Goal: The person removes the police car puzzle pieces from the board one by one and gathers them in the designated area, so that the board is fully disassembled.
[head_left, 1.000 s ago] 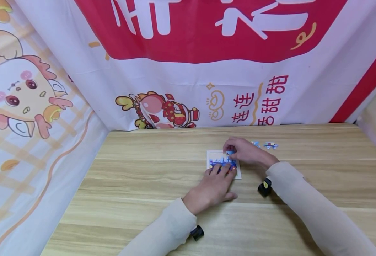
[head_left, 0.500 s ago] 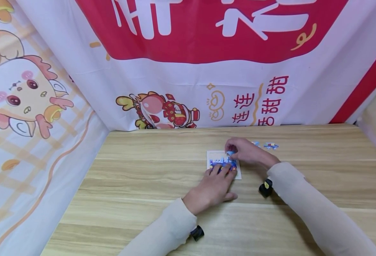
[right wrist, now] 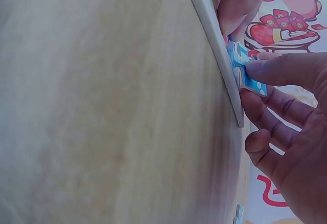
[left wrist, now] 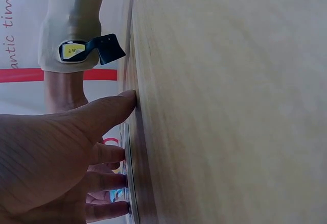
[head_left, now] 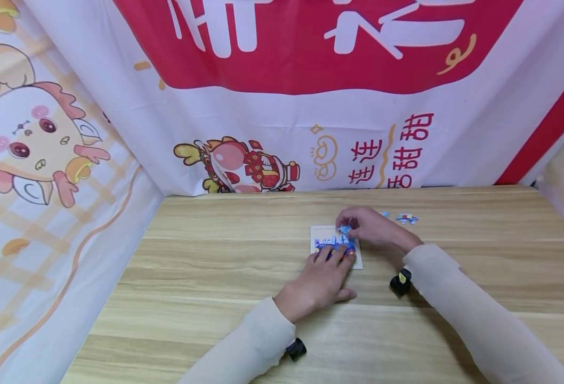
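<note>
A small jigsaw puzzle in a white-bordered tray (head_left: pixel 314 231) lies on the wooden table, its lower part filled with blue pieces. My left hand (head_left: pixel 319 280) rests with spread, straight fingers on the filled lower part; the left wrist view shows its fingertips over the tray's edge. At the upper right of the tray, my right hand (head_left: pixel 370 226) pinches a light-blue puzzle piece (right wrist: pixel 253 83) between thumb and fingers. In the right wrist view the piece is tilted up from the tray, with its lower edge at the neighbouring pieces. Part of the picture is hidden under the left fingers.
Loose puzzle pieces (head_left: pixel 407 218) lie on the table right of the right hand, one partly hidden behind it. The wooden table (head_left: pixel 205 277) extends to a printed fabric backdrop (head_left: pixel 272 122) at its far edge. Both forearms carry black wrist devices (head_left: pixel 296 349).
My right hand shifts very slightly, and the pinched puzzle piece turns a little and tilts at the same spot. My left hand stays still.
</note>
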`<state>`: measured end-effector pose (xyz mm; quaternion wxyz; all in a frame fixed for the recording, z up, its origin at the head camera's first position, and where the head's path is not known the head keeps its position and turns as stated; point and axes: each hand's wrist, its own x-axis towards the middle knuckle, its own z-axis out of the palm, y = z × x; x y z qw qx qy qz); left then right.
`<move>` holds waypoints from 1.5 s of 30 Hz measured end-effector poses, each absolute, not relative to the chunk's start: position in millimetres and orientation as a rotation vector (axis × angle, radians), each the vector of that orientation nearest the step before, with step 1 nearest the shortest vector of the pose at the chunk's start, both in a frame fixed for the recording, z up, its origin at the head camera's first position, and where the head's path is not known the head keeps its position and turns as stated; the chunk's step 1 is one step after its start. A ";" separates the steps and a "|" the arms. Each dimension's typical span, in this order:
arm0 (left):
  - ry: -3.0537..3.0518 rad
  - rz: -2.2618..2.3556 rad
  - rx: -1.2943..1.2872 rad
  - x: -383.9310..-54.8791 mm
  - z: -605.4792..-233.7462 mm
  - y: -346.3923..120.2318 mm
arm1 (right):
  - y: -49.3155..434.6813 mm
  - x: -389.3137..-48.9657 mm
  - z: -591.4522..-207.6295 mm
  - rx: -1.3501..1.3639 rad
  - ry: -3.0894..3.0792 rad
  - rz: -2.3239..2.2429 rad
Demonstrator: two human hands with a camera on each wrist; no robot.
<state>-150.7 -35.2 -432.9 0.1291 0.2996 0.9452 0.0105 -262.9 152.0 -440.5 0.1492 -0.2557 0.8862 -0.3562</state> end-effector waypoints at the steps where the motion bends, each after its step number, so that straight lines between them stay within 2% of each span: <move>1: 2.748 0.031 0.871 -150.6 -432.5 -35.1 | 152.1 -262.6 -440.4 -0.731 2.544 -1.028; 24: 2.749 0.025 0.869 -149.2 -429.7 -35.6 | 164.7 -264.2 -440.5 -0.644 2.562 -1.108; 45: 2.745 0.030 0.857 -148.7 -432.1 -35.0 | 229.0 -260.2 -423.8 -0.500 2.685 -1.119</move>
